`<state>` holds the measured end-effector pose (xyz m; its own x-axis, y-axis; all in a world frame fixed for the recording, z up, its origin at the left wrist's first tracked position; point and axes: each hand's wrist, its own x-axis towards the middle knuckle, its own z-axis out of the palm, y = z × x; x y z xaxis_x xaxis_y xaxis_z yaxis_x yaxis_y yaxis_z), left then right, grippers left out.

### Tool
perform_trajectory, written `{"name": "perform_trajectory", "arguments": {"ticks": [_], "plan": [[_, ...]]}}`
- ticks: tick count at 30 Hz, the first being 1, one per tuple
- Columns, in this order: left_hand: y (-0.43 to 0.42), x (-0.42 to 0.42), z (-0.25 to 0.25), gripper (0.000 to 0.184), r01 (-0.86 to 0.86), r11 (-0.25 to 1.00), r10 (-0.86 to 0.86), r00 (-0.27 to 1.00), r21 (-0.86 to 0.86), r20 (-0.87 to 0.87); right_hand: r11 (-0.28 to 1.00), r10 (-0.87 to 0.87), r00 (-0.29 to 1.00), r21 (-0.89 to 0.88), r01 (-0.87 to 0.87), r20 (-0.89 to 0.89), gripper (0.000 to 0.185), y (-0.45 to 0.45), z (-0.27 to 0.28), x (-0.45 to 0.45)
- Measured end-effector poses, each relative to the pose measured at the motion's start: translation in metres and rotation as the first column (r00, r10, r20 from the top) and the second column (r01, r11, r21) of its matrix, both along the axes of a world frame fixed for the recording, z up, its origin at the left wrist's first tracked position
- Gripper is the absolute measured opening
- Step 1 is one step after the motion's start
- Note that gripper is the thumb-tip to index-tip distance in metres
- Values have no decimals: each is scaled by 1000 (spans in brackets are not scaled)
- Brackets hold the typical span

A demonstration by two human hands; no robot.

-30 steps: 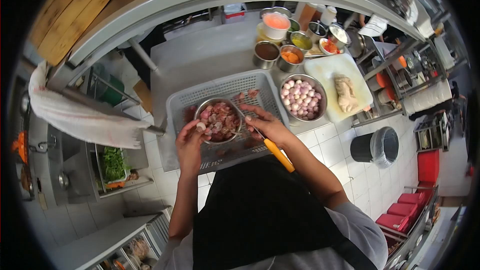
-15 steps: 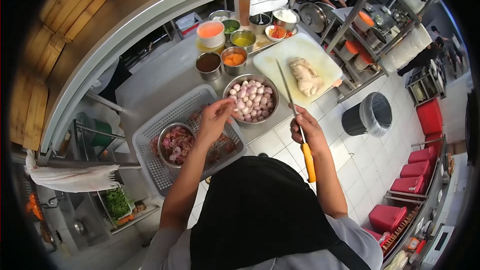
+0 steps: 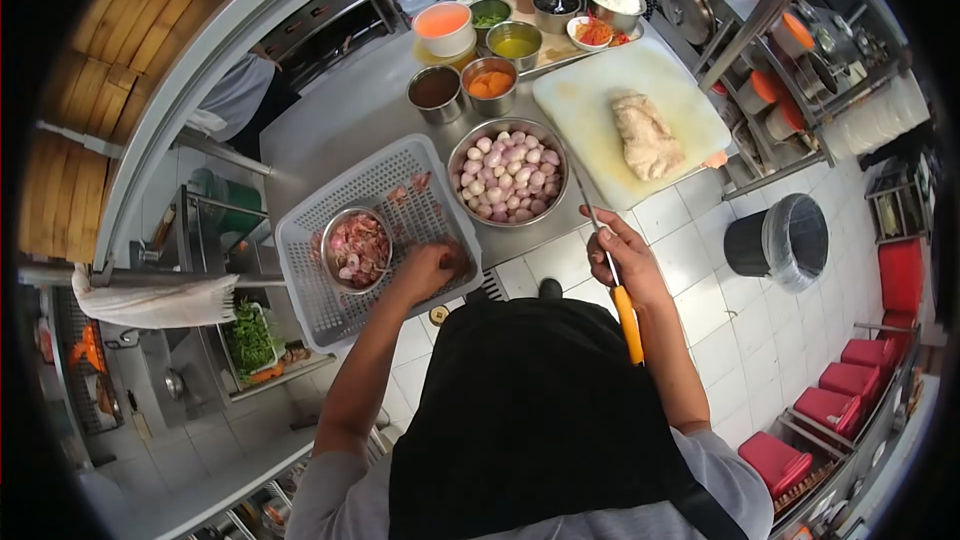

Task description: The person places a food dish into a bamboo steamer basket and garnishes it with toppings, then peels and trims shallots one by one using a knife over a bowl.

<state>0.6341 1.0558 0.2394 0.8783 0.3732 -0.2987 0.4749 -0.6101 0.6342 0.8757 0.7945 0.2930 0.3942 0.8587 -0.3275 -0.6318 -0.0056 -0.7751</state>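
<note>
My right hand [image 3: 622,252] holds a long, thin knife [image 3: 628,325] by its blade, close to the handle. The yellow handle points back toward me, and the blade tip reaches the cutting board's near-left edge. Inside the grey plastic basket [image 3: 300,240], my left hand [image 3: 432,268] is lowered at the right side, its fingers curled down and partly hidden. Beside it in the basket, a metal bowl [image 3: 356,248] holds reddish peelings, and loose scraps lie around. A larger steel bowl of peeled shallots [image 3: 508,176] stands between the basket and the board.
A white cutting board [image 3: 570,105] carries a pale piece of meat [image 3: 645,135]. Metal containers with sauces, orange pieces [image 3: 490,85] and greens stand behind. On the tiled floor at right is a lined black bin [image 3: 748,242]. Another person appears at the far back.
My left hand has moved from beside the shallot bowl down into the basket. My right hand keeps hold of the knife. The camera view has shifted slightly.
</note>
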Motion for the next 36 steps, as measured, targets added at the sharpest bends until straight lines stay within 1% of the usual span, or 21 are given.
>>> {"name": "perform_trajectory", "arguments": {"ticks": [2, 5, 6, 8, 9, 10, 11, 12, 13, 14, 15, 17, 18, 20, 21, 23, 27, 29, 31, 34, 36], "plan": [[-1, 1, -24, 20, -71, 996, 71, 997, 48, -13, 998, 65, 997, -10, -64, 29, 43, 8, 1, 2], [0, -2, -23, 21, -81, 989, 82, 997, 124, 0, 996, 92, 994, -24, -90, 58, 47, 22, 12, -3], [1, -6, -18, 21, -102, 986, 101, 995, 130, 16, 988, 157, 984, -18, -156, 81, 42, 25, 11, -1], [3, -18, -7, 23, -314, 940, 342, 880, -135, 331, 978, 204, 973, 23, -207, 107, 42, 37, 13, -11], [5, -25, -1, 23, -329, 935, 355, 870, -133, 341, 971, 232, 964, 35, -238, 129, 42, 44, 16, -18], [7, -33, 6, 25, -380, 782, 582, 730, -494, 359, 960, 278, 946, -3, -281, 169, 41, 51, 19, -27], [10, -44, 15, 27, -329, 524, 777, 564, -785, 282, 937, 344, 917, -12, -349, 203, 41, 60, 18, -36], [9, -53, 23, 26, -258, 439, 842, 453, -861, 293, 926, 370, 892, -24, -377, 261, 42, 71, 17, -48], [10, -62, 31, 26, -262, 439, 850, 431, -859, 303, 915, 392, 863, -37, -402, 320, 42, 83, 17, -62], [10, -69, 40, 26, -199, 380, 884, 366, -903, 292, 901, 410, 853, 3, -434, 323, 45, 97, 22, -76], [10, -76, 46, 26, -125, 322, 913, 303, -938, 273, 865, 480, 794, -50, -499, 372, 47, 109, 27, -86], [9, -87, 49, 26, -105, 323, 920, 269, -940, 286, 877, 368, 762, 74, -475, 533, 53, 138, 24, -120], [7, -92, 50, 26, -96, 320, 929, 229, -943, 292, 871, 378, 753, 69, -487, 539, 53, 149, 27, -129], [4, -99, 52, 27, -75, 324, 936, 168, -943, 309, 803, 516, 599, -102, -587, 613, 61, 170, 37, -145], [4, -103, 51, 27, -75, 318, 940, 158, -945, 304, 796, 525, 591, -108, -595, 612, 61, 179, 42, -156], [3, -111, 48, 27, 9, 338, 934, 117, -941, 337, 821, 419, 566, -30, -570, 710, 59, 191, 50, -175], [10, -128, 53, 28, 45, 266, 953, 135, -963, 270, 829, 456, 538, -118, -546, 709, 59, 204, 53, -193], [14, -133, 54, 29, 53, 263, 956, 121, -963, 267, 843, 412, 558, -68, -534, 720, 57, 208, 50, -200], [19, -136, 57, 30, 58, 262, 957, 109, -963, 267, 834, 452, 582, -88, -545, 676, 57, 211, 55, -204], [28, -139, 59, 25, 61, 316, 934, 155, -947, 322, 833, 471, 604, -98, -545, 643, 56, 218, 61, -210], [31, -141, 55, 24, -22, 347, 930, 140, -938, 341, 838, 460, 600, -97, -537, 655, 54, 221, 61, -214]]}}
